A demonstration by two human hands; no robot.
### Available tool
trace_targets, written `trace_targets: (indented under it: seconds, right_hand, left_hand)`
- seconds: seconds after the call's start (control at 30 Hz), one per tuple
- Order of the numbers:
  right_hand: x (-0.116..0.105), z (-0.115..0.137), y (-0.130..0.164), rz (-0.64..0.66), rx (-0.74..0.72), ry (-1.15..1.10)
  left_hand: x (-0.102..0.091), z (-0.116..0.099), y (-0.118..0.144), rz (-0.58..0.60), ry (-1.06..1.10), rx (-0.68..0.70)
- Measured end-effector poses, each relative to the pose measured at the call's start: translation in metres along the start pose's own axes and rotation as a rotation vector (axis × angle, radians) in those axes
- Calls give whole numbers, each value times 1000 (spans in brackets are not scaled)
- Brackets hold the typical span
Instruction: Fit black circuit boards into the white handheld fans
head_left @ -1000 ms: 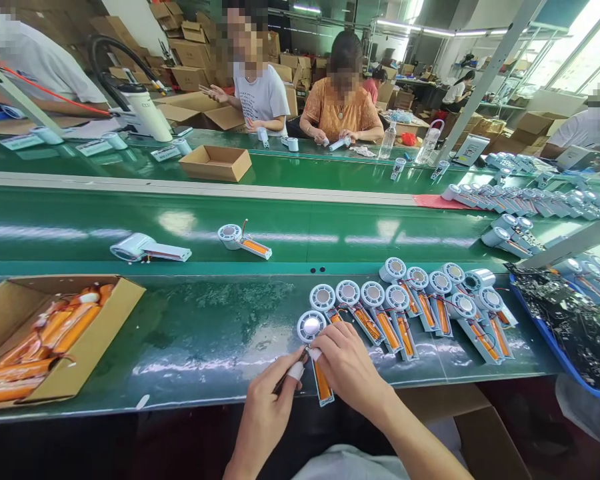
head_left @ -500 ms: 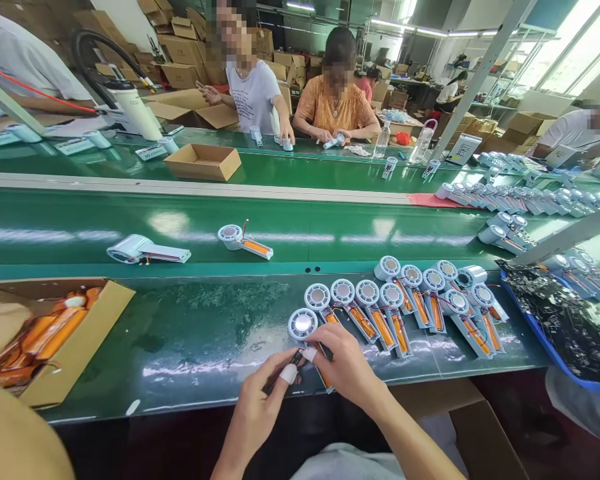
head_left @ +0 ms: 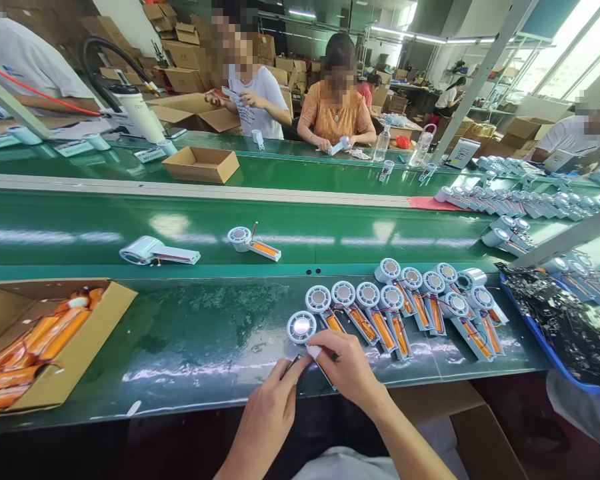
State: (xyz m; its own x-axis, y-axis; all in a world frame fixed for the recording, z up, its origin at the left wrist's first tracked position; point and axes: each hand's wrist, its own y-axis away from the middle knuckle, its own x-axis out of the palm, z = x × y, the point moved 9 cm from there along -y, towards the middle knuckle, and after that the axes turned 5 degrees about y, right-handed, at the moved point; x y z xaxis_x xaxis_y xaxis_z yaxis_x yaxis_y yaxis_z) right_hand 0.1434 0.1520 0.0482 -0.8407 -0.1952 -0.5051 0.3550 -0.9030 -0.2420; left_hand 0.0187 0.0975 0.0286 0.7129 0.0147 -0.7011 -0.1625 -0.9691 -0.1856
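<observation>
White fan unit [head_left: 301, 328] lies just beyond right hand [head_left: 347, 365].

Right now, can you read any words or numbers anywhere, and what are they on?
No text here can be read.
White machine: dark marks near its top, too blurred.
White label cards on the far bench: print too small.
White shirt of the person opposite: small print, too blurred.
Small white display unit: screen shows nothing legible.
Fan unit at the right hand and left hand: no lettering visible.
</observation>
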Motion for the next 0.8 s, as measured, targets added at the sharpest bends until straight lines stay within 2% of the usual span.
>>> trace_targets:
  seconds: [0.13, 0.4, 0.63, 0.7, 0.8]
  right_hand:
    - [5, -1, -2, 72, 2, -24]
    - [6, 10, -1, 145, -116, -1]
    - [9, 4, 9, -90, -111, 165]
    - [12, 11, 10, -60, -170, 197]
    - [16, 15, 7, 76, -212, 184]
  left_hand:
    - [-2, -1, 0, 22, -29, -15]
    - [-7, 5, -4, -8, 111, -84]
    - [-4, 9, -2, -31, 205, -138]
    - [-4, 10, -1, -57, 213, -147]
    - [-6, 11, -1, -55, 216, -155]
